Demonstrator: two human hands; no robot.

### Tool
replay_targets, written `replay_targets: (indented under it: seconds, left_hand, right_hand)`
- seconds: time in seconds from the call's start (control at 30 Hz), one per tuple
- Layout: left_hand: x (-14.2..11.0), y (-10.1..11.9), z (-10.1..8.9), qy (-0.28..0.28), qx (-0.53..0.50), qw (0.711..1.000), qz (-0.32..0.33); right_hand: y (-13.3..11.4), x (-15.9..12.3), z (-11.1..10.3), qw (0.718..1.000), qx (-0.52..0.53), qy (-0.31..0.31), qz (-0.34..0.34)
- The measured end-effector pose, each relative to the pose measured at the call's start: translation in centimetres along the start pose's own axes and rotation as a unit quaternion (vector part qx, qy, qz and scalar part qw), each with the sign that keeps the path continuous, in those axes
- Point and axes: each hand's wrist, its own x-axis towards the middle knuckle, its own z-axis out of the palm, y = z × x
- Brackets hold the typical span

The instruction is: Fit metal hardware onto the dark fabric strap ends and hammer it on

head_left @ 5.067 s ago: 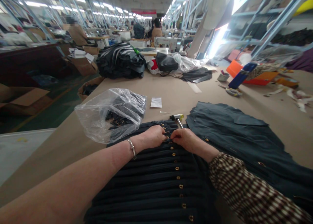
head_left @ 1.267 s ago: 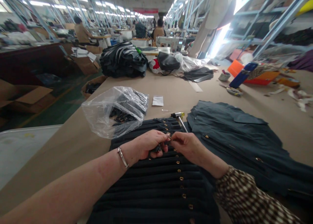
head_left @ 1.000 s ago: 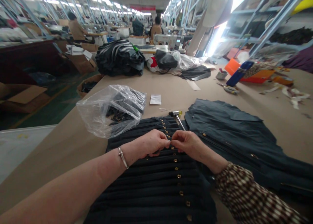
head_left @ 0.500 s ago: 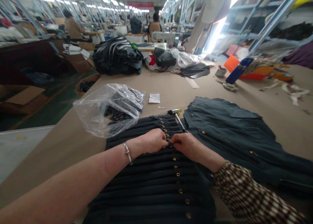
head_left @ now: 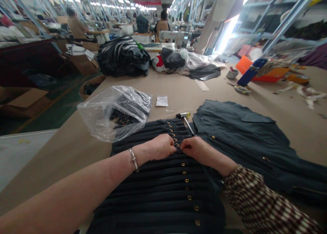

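Dark garment pieces lie overlapped in a long stack before me, with a row of gold zipper sliders running down it. My left hand is closed in a pinch at one slider near the stack's far part. Facing it, my right hand pinches at the same spot, fingertips almost touching the left's. Between them is a small zipper pull, mostly covered by fingers. Beyond the right hand lies a small hammer, its handle end hidden. A clear plastic bag of dark pulls is at the left.
Another dark garment piece with zippers spreads to the right. Farther back on the table are a white paper, scissors, an orange bin and a dark cloth pile. Two people sit at distant machines.
Both hands stay pinched at the same slider, with only slight finger movement. The whole view has shifted a little.
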Motion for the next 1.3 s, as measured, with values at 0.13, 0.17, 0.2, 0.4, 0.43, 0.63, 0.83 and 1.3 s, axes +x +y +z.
replay_targets:
  seconds: [0.13, 0.17, 0.2, 0.4, 0.43, 0.63, 0.83, 1.3]
  left_hand:
    - [0.0, -0.2, 0.0, 0.006, 0.007, 1.000, -0.001]
    - [0.0, -0.2, 0.0, 0.006, 0.012, 1.000, -0.001]
    - [0.0, -0.1, 0.0, 0.006, 0.018, 1.000, 0.000]
    - [0.2, 0.2, 0.3, 0.015, 0.059, 0.998, 0.003]
    - [0.3, 0.1, 0.4, 0.018, 0.063, 0.998, 0.002]
    - [0.2, -1.1, 0.3, 0.031, 0.056, 0.998, 0.007]
    - [-1.8, -1.4, -0.3, 0.002, -0.099, 0.995, -0.030]
    - [-3.2, 0.5, 2.2, 0.059, -0.568, 0.821, -0.028]
  right_hand:
    - [0.4, 0.2, 0.1, 1.000, 0.011, 0.002, -0.007]
    - [0.4, 0.3, 0.2, 1.000, 0.007, 0.004, -0.005]
    - [0.3, 0.3, 0.3, 1.000, -0.001, 0.007, -0.003]
    - [-0.3, 0.2, 1.4, 0.993, -0.093, 0.059, -0.040]
    - [-0.3, 0.2, 1.5, 0.992, -0.102, 0.065, -0.042]
    - [0.1, 0.1, 1.3, 0.992, -0.103, 0.052, -0.050]
    - [-1.7, -0.5, 0.4, 0.985, -0.066, 0.124, -0.103]
    - [-7.2, -2.1, 2.8, 0.965, 0.197, 0.150, -0.086]
